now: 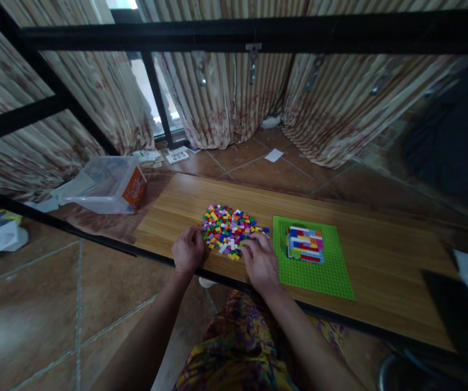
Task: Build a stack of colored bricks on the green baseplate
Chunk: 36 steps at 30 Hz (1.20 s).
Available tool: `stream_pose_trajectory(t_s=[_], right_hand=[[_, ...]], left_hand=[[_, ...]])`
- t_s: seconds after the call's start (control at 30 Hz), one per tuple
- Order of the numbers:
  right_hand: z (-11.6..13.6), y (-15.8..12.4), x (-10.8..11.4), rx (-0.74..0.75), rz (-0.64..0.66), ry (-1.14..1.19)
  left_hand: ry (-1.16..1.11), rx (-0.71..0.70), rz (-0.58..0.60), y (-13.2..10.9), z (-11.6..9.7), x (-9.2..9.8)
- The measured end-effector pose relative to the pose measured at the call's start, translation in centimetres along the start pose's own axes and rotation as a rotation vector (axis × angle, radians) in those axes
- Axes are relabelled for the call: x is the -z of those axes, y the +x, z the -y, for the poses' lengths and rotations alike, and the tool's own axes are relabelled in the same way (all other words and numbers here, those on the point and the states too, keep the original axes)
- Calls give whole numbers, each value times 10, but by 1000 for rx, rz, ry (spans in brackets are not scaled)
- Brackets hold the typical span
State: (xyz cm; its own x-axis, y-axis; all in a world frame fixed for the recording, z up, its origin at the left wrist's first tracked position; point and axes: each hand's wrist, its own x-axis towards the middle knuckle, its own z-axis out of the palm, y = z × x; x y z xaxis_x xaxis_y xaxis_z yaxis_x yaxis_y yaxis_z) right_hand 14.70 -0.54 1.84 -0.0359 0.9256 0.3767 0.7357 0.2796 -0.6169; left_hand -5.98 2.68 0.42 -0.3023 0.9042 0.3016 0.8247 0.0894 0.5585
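Note:
A loose heap of small multicoloured toy bricks [229,225] lies on the wooden table. At its left edge rests my left hand [188,250], fingers curled closed; whether anything is inside them is hidden. My right hand [262,263] reaches over the heap's right edge, thumb and fingers drawn together at the bricks. What they pinch is too small to make out. Just right of that hand lies a green studded baseplate [313,279]. On it stands a low block of built-up bricks [305,244] with rows of blue, white, red, yellow and orange.
The narrow wooden table [384,255] has a dark front edge. Beyond its left end sits a clear plastic bin [107,190] with an orange label. A dark flat object [456,309] lies at the right end. Black metal bars [234,35] and curtains stand behind.

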Motion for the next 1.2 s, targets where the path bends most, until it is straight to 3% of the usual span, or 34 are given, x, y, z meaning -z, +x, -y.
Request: stream_pose_trajectory(t_s=[0.17, 0.3, 0.47, 0.67, 0.93, 1.2], right_hand=[[-3, -5, 24, -217, -42, 323], [-20, -17, 50, -362, -120, 432], [-50, -29, 82, -436, -200, 376], [-77, -28, 109, -410, -245, 78], [-87, -14, 99, -199, -239, -14], [-90, -6, 89, -184, -243, -49]], left_hand=[[18, -7, 9, 1, 2, 0], [25, 3, 12, 1, 0, 1], [24, 2, 5, 1, -2, 3], [25, 6, 13, 2, 0, 2], [32, 25, 13, 3, -2, 3], [33, 31, 17, 2, -4, 5]])
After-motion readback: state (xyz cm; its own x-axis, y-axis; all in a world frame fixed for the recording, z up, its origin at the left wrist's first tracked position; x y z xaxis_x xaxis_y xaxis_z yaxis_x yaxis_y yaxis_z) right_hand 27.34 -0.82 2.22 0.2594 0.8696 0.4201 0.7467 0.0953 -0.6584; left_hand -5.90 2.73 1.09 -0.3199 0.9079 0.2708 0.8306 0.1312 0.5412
